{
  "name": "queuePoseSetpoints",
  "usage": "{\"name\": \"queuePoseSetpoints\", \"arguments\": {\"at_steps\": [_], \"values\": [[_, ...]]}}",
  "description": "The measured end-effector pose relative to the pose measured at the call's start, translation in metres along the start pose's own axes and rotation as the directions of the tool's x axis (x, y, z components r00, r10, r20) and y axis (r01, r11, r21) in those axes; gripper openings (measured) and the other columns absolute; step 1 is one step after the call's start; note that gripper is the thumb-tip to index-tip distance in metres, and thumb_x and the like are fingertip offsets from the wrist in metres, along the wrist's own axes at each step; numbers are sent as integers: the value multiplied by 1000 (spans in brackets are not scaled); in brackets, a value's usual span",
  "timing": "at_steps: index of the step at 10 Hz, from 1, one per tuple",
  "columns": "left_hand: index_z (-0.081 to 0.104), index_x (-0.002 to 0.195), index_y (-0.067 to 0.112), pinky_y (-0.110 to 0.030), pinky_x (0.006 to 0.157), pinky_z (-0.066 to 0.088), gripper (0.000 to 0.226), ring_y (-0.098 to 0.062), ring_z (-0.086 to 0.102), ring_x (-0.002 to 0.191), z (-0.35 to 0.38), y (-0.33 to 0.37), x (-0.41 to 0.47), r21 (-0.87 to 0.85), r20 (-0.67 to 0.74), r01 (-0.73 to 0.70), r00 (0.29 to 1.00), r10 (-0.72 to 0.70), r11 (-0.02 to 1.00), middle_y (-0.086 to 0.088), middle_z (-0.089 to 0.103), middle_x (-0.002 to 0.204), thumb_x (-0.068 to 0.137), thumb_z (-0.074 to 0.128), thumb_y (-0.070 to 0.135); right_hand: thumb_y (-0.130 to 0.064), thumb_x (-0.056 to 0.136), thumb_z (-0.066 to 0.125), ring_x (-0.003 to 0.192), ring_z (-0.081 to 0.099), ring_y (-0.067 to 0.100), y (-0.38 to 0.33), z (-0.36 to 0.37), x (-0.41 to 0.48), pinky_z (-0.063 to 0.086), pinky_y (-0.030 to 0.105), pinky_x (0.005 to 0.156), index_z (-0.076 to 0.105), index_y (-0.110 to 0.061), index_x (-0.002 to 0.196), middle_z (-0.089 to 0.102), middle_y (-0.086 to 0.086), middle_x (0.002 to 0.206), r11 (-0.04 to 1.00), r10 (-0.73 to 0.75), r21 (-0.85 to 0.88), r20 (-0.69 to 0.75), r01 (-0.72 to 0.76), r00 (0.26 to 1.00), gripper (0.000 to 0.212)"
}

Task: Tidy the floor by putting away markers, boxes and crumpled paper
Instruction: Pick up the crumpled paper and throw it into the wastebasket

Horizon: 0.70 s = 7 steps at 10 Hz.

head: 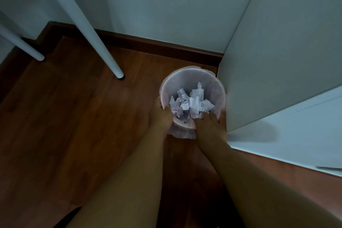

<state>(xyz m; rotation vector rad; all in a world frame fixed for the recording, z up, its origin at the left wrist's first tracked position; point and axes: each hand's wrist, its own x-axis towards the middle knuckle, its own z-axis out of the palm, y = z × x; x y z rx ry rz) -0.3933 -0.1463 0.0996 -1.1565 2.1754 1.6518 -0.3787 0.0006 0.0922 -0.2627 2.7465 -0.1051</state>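
Observation:
A small round waste bin (192,77) lined with a pale pink bag stands on the wooden floor, close to the wall corner. Several crumpled paper balls (190,103) lie inside it. My left hand (160,114) grips the bin's near left rim, thumb inside the edge. My right hand (212,122) grips the near right rim, fingers over the edge. Both forearms reach down from the bottom of the view. No markers or boxes are in sight.
A white cabinet side (277,61) rises right next to the bin on the right. Two white table legs (96,39) stand on the floor at the left. A dark skirting board (157,44) runs along the wall behind the bin.

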Motion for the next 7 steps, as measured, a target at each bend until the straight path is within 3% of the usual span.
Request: {"name": "queuePoseSetpoints", "arguments": {"at_steps": [1,2,5,6,7], "values": [[49,134,18,-37,89,53,36,-24,61,106,5,2,5,-10,9,-4,1000,4,1000,-8,62,122,98,49,16,-29,95,49,142,31,27,0,-5,4,-1,52,121,34,-22,149,45,5,147,996,-3,-92,4,4,1000,56],[48,135,18,-44,95,52,36,-26,61,108,7,3,9,10,11,-14,1000,14,1000,-9,61,123,99,48,15,-29,94,50,141,31,28,-1,-11,5,-4,51,119,39,-22,147,47,5,145,992,-12,-122,9,13,1000,54],[51,129,14,-30,83,51,36,-18,60,106,-8,1,-3,-16,0,-153,988,153,988,-1,60,118,94,60,15,-36,92,56,135,39,27,-1,-23,4,7,47,118,51,-25,135,52,5,139,992,-64,-103,51,69,997,45],[54,123,15,-24,74,50,32,-7,59,93,-15,3,-18,-28,3,-232,973,232,972,4,60,109,93,62,13,-39,89,59,132,42,25,1,-36,-5,9,47,118,52,-26,132,54,4,135,986,-128,-102,20,129,992,46],[57,123,12,-14,71,43,33,-8,58,94,-21,5,-38,102,-40,-360,930,366,927,-3,62,117,91,64,12,-39,88,60,129,46,24,3,-64,-12,10,46,120,54,-25,131,56,4,134,980,-185,-80,-58,180,981,46]]}}
